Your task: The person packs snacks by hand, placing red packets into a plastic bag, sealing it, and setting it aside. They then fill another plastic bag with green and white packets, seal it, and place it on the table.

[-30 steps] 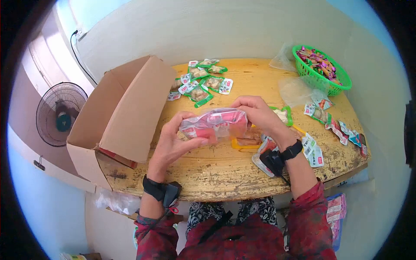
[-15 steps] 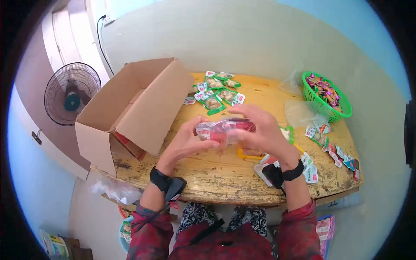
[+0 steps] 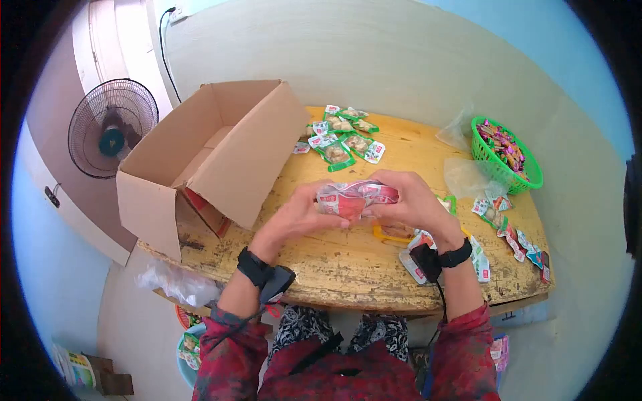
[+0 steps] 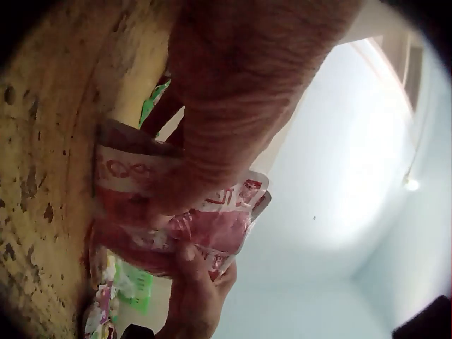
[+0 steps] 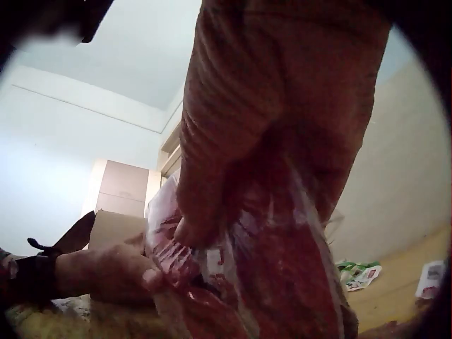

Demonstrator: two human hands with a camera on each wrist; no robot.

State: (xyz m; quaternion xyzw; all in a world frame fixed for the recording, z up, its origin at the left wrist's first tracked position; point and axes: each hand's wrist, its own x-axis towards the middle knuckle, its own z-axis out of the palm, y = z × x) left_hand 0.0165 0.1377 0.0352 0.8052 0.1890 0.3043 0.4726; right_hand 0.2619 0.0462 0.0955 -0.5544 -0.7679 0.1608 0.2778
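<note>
Over the middle of the table, both hands hold a stack of shiny red-and-white plastic snack packets (image 3: 354,200). My left hand (image 3: 302,215) grips its left end, the thumb along the near side. The right hand (image 3: 416,204) holds the other end, with fingers over the top and thumb at the front. Printed fronts of the packets (image 4: 219,229) show in the left wrist view, partly covered by the left hand (image 4: 233,106). In the right wrist view, clear film and red contents of the packets (image 5: 275,261) hang below the right hand (image 5: 275,92).
An open cardboard box (image 3: 257,160) stands at the left. Green-edged snack packets (image 3: 338,150) lie at the back. A green basket (image 3: 480,144) of wrapped sweets stands back right, near a clear bag (image 3: 465,177). A yellow-rimmed tray (image 3: 384,235) lies beyond the right wrist.
The right hand loosened with fingers spread half a second ago, and now grips the packets' right end again. The left hand has kept its hold. The head view has shifted.
</note>
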